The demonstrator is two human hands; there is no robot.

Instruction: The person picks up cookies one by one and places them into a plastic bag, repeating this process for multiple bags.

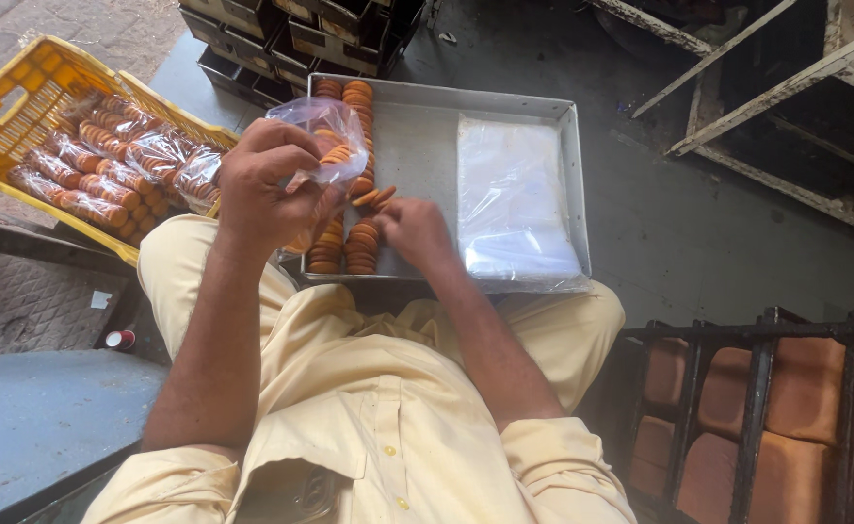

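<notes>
Bagging step: left hand [267, 189] pinching clear plastic bag [325, 136] open, right hand [412, 228] closed on round brown biscuits [373, 199] over grey metal tray [417, 146].

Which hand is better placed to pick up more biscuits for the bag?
Right, probably. The right hand already rests on the biscuit rows in the metal tray, fingers touching loose ones. The left hand is busy holding the clear plastic bag above the tray.
</notes>
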